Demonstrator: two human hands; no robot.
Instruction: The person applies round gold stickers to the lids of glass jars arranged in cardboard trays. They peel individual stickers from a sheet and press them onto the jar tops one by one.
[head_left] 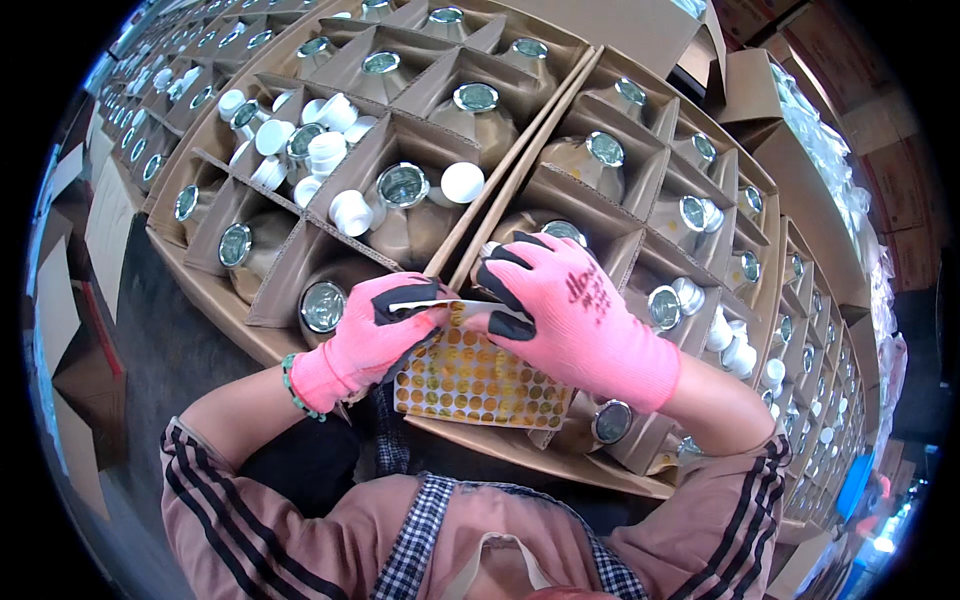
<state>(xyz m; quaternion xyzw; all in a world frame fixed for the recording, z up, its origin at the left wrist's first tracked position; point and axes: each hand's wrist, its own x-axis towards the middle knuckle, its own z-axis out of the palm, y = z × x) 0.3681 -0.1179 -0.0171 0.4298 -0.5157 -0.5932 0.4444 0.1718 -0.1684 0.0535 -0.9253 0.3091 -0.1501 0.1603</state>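
- Long rows of brown cardboard boxes (560, 215) with dividers, one jar with a shiny sealed top (476, 97) in most slots – some slots with loose white caps (463, 182) too.
- Sheet of round gold stickers (480, 380) flat on the box edge, right under both hands.
- Left hand (375, 335) in a pink glove, pinching the sheet's top edge.
- Right hand (565, 305) in a pink glove, fingertips on the same edge – hands close together, nearly touching.
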